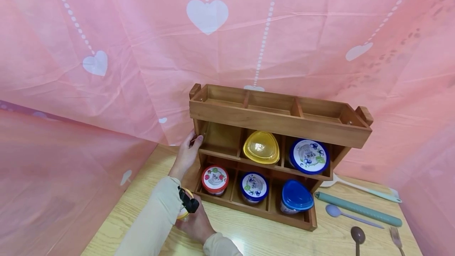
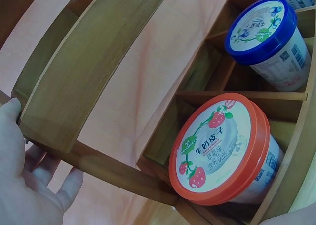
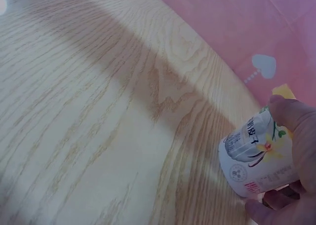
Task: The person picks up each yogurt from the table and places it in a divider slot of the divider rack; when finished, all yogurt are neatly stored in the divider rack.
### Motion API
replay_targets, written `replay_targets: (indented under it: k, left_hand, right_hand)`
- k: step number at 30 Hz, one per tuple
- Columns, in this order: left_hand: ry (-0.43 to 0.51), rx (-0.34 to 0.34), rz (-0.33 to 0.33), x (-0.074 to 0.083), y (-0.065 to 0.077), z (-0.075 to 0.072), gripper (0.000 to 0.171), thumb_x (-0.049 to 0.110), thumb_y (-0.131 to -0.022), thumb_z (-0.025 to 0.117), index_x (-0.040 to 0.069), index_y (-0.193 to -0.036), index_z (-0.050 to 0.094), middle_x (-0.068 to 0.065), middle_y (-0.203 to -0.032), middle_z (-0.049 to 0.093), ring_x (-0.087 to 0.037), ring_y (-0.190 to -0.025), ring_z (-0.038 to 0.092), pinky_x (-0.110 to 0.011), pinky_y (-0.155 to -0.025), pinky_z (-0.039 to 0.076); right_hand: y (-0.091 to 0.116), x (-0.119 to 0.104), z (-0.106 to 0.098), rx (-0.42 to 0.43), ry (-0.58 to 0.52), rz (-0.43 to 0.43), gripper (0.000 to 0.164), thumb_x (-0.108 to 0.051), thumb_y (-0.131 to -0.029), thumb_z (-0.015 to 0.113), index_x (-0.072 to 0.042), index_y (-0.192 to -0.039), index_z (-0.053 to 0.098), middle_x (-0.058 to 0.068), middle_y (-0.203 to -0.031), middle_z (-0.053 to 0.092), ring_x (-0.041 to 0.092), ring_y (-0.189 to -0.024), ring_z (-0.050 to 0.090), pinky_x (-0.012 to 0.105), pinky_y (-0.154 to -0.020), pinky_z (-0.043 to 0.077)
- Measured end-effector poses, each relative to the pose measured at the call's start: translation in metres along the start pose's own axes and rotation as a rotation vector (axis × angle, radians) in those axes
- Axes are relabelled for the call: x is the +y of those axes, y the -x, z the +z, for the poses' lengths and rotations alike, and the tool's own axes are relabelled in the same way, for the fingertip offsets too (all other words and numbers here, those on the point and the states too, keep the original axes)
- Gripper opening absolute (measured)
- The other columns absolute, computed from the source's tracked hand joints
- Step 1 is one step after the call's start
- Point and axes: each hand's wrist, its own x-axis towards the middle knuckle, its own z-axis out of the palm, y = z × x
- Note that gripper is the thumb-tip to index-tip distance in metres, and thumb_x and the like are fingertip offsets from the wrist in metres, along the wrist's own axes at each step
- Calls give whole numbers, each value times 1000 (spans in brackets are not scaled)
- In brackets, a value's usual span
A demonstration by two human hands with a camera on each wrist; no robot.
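At the left side of the wooden shelf rack (image 1: 277, 123), my left hand (image 1: 186, 153) grips the upright; in the left wrist view its fingers (image 2: 69, 188) reach behind the wood. My right hand (image 1: 197, 220) holds a yogurt tub (image 3: 259, 158) with a vanilla-flower print and a yellow lid, low over the table to the left of the rack. In the head view the left forearm partly hides that tub. The lower shelf holds a red-lidded tub (image 1: 215, 179), a round blue-lidded tub (image 1: 254, 187) and a triangular blue-lidded tub (image 1: 296, 196).
On the upper shelf sit a yellow-lidded tub (image 1: 261, 147) and a blue-lidded tub (image 1: 309, 156). Right of the rack lie a white-headed utensil (image 1: 369, 191), a green rod (image 1: 359, 208), a purple spoon (image 1: 334, 210), a brown spoon (image 1: 357, 235) and a fork (image 1: 395, 238). Pink cloth (image 1: 142, 70) hangs behind.
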Motion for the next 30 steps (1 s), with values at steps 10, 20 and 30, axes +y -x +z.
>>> replay_targets:
  k: [10,20,30]
  left_hand:
    - [-13,-25,-20,23,11,-1,52,16,-105,48,1,-152,33,-26,-151,40,-40,-138,42,-49,-116,34]
    - [4,14,-16,-13,-5,1,53,23,-104,51,8,-153,36,-19,-151,44,-34,-138,43,-46,-117,33]
    - [0,11,1,-14,-4,1,53,25,-104,51,8,-152,37,-20,-150,45,-36,-137,44,-48,-117,33]
  right_hand:
    - [4,4,-2,2,9,55,75,-28,-76,86,-30,-142,49,7,-131,53,21,-118,56,40,-102,50]
    - [13,3,-17,23,88,67,81,-27,-72,88,-21,-142,48,3,-126,55,18,-115,56,34,-101,50]
    - [28,3,-41,17,96,153,89,-27,-69,88,-24,-146,44,4,-131,52,22,-118,56,40,-101,50]
